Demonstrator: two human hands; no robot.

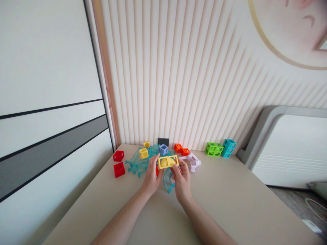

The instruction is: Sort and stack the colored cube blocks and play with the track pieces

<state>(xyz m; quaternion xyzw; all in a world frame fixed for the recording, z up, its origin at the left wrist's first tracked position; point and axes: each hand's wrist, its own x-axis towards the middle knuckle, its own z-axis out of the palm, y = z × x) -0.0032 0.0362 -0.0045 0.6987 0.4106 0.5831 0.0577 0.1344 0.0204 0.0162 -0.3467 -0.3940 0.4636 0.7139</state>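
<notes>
Both hands hold a yellow double-cube frame block (pixel 168 161) above the beige table (pixel 230 197). My left hand (pixel 152 177) grips its left end and my right hand (pixel 182 179) grips its right end, fingers closed on it. Below the block lie clear teal curved track pieces (pixel 140 163), one curved piece (pixel 168 182) between my hands. A small yellow cube (pixel 143 153) and a lilac-blue cube (pixel 163 149) rest on the teal tracks just behind.
Two red cubes (pixel 119 163) lie at the left, orange blocks (pixel 182 149) and a pale lilac piece (pixel 192 161) to the right, green (pixel 214 149) and teal (pixel 228 147) frame blocks farther right. A dark grey block (pixel 163 141) stands by the ribbed wall.
</notes>
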